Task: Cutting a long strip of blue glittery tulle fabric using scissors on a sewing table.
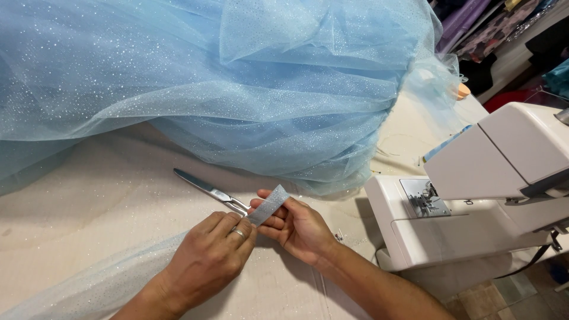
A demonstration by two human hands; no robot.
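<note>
We judge we are readying the narrow glittery pale-blue ribbon strip [269,205], pinched between our left hand [207,258] and right hand [296,228] fingertips, steel scissors [210,191] lying at ten o'clock; next calls for keeping it taut.

I see the left hand [207,258] and right hand [296,228] meeting over the table [89,207], both pinching a short pale blue ribbon strip [269,204]. Scissors [210,191] lie just behind the left hand, blades closed, pointing toward the table's far left. Glittery blue tulle [207,77] covers the far edge. A white sewing machine [474,195] stands at the right edge.
</note>
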